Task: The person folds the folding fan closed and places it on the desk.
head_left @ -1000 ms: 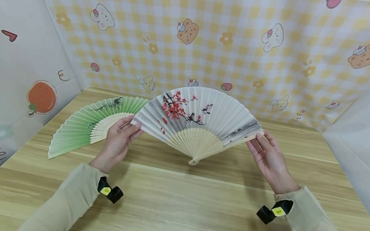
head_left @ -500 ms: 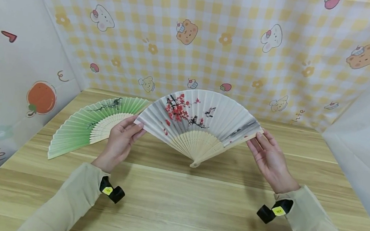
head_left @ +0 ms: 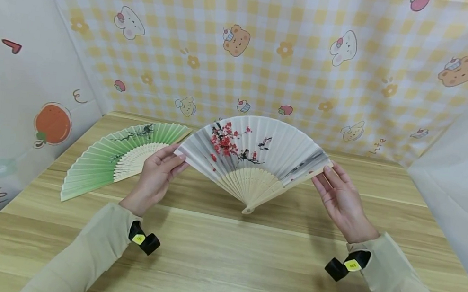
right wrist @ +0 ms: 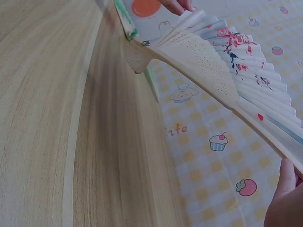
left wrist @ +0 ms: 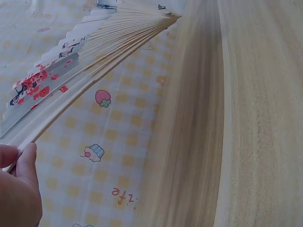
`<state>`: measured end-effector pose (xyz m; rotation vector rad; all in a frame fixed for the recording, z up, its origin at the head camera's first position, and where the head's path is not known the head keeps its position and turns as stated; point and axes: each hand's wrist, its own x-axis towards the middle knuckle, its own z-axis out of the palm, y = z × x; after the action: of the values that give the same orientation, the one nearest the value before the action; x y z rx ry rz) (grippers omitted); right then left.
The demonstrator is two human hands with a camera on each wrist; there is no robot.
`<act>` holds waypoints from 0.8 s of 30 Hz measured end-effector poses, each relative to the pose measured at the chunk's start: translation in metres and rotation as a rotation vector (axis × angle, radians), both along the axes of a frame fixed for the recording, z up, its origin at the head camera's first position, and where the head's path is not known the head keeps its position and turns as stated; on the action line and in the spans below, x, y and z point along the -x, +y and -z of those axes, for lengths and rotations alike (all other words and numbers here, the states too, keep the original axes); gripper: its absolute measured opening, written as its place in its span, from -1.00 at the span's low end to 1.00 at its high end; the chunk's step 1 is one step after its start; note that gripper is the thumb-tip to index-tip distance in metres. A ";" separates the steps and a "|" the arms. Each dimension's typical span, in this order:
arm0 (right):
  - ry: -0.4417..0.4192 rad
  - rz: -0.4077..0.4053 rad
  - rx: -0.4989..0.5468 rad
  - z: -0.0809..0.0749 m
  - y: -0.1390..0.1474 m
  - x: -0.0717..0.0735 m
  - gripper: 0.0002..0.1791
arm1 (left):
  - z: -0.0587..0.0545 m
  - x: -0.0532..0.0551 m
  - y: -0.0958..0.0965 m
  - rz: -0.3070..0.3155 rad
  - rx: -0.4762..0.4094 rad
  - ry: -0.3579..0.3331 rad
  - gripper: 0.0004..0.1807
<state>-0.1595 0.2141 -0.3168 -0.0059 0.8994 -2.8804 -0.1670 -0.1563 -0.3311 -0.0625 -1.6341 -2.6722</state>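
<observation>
White and pleated, the spread fan [head_left: 258, 160] hangs between the left hand [head_left: 157, 176], which has edged inward, and the right hand [head_left: 343, 200], fingertips of each pinching an outer edge, so the work appears to be narrowing it.

Your white fan [head_left: 281, 146]: pleated leaf [head_left: 235, 134] matt, cloth or paper, can't tell which; ribs [head_left: 249, 185] smooth pale wood. Green fan [head_left: 95, 164] looks the same, matt pleats, pale wooden sticks [head_left: 131, 164]. Table [head_left: 226, 264] in front of you: wood-grain, smooth, low sheen. Checked curtain [head_left: 292, 81]: matt cloth, lightly creased. Your sleeves [head_left: 92, 245]: matt wrinkled cloth. Black wrist cameras [head_left: 150, 244]: plastic-looking.
</observation>
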 end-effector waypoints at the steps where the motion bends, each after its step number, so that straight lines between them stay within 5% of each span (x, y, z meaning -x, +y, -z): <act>1: -0.002 0.000 -0.003 0.000 0.000 0.000 -0.82 | 0.000 0.000 0.001 -0.001 0.005 0.001 -0.74; 24: -0.039 -0.004 -0.081 -0.001 -0.003 -0.002 -0.82 | 0.010 -0.001 0.021 0.047 0.044 0.011 -0.73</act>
<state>-0.1575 0.2113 -0.3154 0.0556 1.0069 -2.8276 -0.1660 -0.1350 -0.3412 -0.1173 -1.7097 -2.6645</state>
